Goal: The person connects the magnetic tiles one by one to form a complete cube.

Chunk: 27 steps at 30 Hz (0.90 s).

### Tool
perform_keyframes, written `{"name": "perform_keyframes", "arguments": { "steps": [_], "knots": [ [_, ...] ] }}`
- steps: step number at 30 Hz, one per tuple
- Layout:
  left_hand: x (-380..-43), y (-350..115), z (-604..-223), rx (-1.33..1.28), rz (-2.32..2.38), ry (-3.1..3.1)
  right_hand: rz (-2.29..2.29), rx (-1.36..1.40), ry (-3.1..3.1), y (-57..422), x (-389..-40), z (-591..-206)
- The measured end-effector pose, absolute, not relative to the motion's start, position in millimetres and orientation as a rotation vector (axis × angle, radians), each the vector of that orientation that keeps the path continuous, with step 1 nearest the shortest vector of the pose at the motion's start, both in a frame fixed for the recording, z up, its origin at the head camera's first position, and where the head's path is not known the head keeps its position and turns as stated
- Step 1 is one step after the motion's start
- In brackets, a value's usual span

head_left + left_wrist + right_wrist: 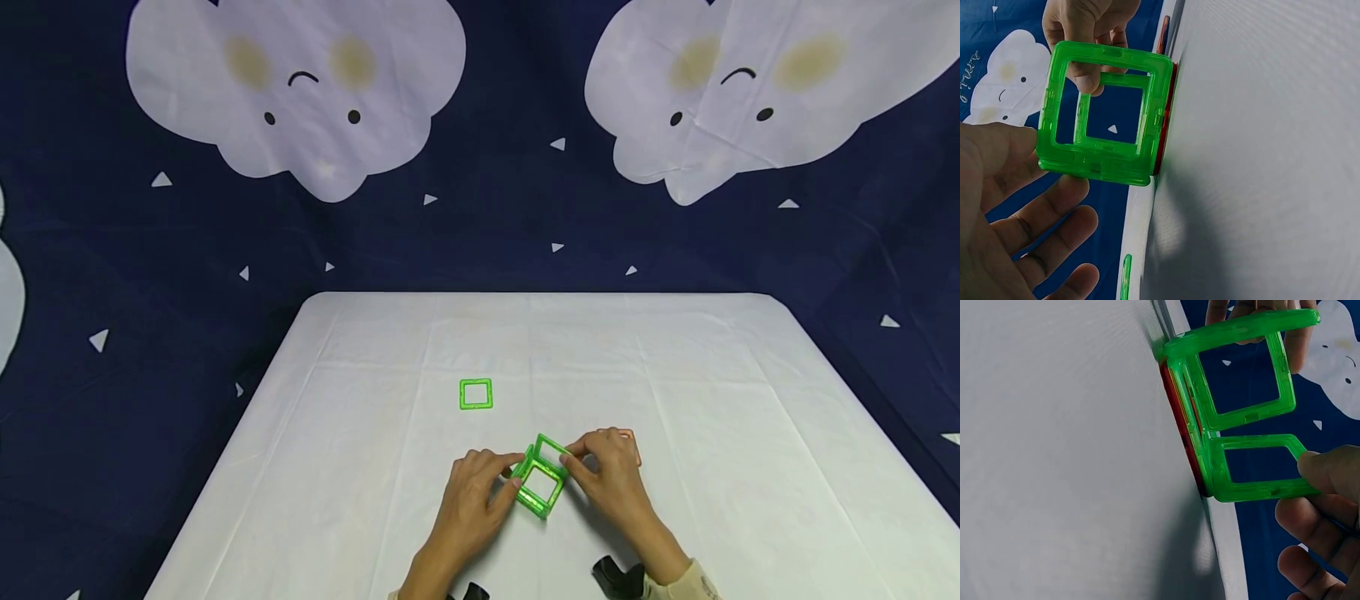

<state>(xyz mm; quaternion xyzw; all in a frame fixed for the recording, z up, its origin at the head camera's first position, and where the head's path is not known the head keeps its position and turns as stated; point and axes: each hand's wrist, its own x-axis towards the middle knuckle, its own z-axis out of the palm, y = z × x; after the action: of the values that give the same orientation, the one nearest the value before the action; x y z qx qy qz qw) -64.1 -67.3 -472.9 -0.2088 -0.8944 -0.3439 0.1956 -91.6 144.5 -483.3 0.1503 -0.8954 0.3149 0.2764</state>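
Note:
A small structure of green square magnetic tiles (531, 502) stands on the white table in front of me, each tile an open frame with a hollow middle. Along its base runs a red tile (1180, 428), seen edge-on in both wrist views. My left hand (474, 492) pinches an upright green tile (1050, 100) at its outer edge between thumb and index finger, the other fingers spread. Between thumb and fingertips, my right hand (611, 475) pinches the outer edge of another green tile (1254, 490), whose inner edge meets the structure.
A loose green square tile (476, 407) lies flat farther back on the white table (360, 400). Partly hidden behind my right hand is an orange tile (637, 448). A dark blue cloth (495, 233) with cloud prints hangs beyond the table's far edge.

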Motion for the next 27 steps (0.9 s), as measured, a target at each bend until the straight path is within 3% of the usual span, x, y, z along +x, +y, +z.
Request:
{"name": "perform_keyframes", "arguments": {
  "steps": [27],
  "knots": [
    [-64.5,-65.7,-472.7,-0.585,-0.948,-2.504,0.873,0.501,-2.409,143.8,-85.3,-483.1]
  ]
}}
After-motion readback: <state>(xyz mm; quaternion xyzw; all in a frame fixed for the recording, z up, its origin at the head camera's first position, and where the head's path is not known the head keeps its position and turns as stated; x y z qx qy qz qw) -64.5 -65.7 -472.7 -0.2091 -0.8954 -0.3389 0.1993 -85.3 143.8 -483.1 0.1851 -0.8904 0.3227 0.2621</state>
